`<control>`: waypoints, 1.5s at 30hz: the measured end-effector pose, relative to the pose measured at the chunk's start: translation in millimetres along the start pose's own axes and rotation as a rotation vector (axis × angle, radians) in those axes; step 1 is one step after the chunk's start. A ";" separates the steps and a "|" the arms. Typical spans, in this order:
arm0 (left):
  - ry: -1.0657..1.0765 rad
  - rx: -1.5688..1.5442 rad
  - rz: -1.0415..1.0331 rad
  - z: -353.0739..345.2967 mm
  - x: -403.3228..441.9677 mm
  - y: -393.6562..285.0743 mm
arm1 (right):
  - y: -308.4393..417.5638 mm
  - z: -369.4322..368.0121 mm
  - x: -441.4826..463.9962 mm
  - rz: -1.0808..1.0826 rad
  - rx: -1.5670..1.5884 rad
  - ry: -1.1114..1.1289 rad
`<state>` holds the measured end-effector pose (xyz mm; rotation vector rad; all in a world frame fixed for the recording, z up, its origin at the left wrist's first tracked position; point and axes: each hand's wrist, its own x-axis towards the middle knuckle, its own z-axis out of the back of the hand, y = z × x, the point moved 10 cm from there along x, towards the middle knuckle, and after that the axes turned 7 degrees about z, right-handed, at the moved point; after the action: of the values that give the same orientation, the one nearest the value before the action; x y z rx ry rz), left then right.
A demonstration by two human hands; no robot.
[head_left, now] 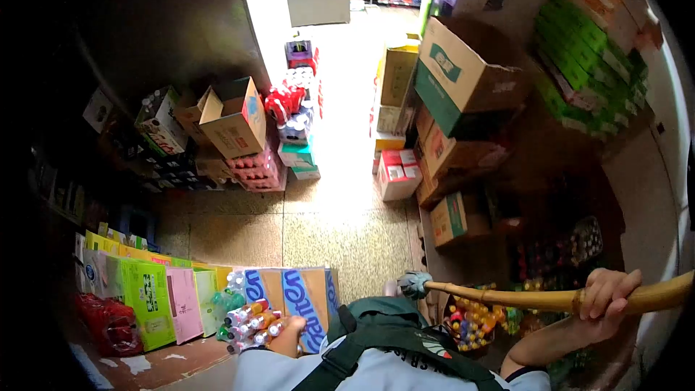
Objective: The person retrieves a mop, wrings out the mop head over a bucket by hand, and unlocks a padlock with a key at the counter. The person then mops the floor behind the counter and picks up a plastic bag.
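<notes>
My right hand (607, 295) is closed round a thick bamboo pole (499, 297), which runs nearly level from the right edge toward the middle. Grey-blue cloth (415, 284) is bound over the pole's far end. At the lower left my left hand (291, 334) rests against a cluster of small drink bottles (252, 322) with orange and clear contents. Its fingers are hidden, so I cannot tell whether it grips them. Right beside it stands a brown carton with blue lettering (313, 311). A dark green apron (387, 326) hangs over my front.
Flattened coloured cartons (148, 297) line the ledge at left, beside a red plastic-wrapped bundle (107, 324). Stacked boxes (463, 72) and yellow-capped bottles (474, 322) crowd the right. An open carton (233, 119) tops a stack across the tiled floor (326, 246), near a bright doorway.
</notes>
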<state>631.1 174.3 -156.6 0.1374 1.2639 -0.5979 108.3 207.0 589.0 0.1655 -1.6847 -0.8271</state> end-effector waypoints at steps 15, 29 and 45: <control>-0.178 -0.721 -0.136 32.6 -41.1 -248.7 | -301.9 -169.8 178.8 -0.028 0.604 0.294; -0.113 -0.368 -0.381 221.7 92.6 -643.9 | -550.2 -316.5 366.0 0.006 0.382 0.166; 0.474 0.603 -1.342 63.3 -62.8 -1222.9 | -782.0 -353.1 539.6 0.084 0.524 0.215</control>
<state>71.1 -858.5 194.3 -0.1105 1.4874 -2.2039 19.4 -802.6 573.8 0.5209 -1.6578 -0.2779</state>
